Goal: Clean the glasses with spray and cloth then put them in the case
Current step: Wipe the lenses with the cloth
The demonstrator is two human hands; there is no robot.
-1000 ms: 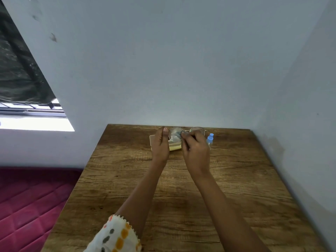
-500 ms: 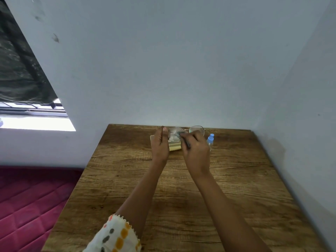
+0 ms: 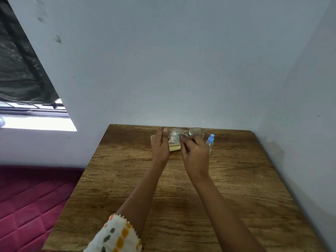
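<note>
**Lens wipe in progress, glasses held over the case**

- We see the glasses (image 3: 196,132) off the bench (image 3: 236,179). They are upright near its far edge, lenses facing the camera, directly above the case (image 3: 175,148).
- The left hand (image 3: 160,144) grips the left end of the frame. Its fingers are curled round that end and the thumb points up along the rim.
- The right hand (image 3: 195,151) has its fingers closed in a pinch on a small grey cloth (image 3: 181,136). It presses the cloth against the inner lower part of the lens on the camera's left.
- The other lens is uncovered and shows a green glint.
- The case is pale yellow and lies flat on the bench under both hands, mostly hidden by them. We cannot tell whether its lid is up or down.
- The spray bottle (image 3: 210,140) is clear with a blue cap. It stands upright on the bench just right of the right hand, and we can't tell whether it touches the hand.
- The left forearm carries a white sleeve (image 3: 116,233) with orange and grey spots.
- A red quilted mattress (image 3: 27,193) lies left of the bench, with a window (image 3: 36,122) above it.
</note>
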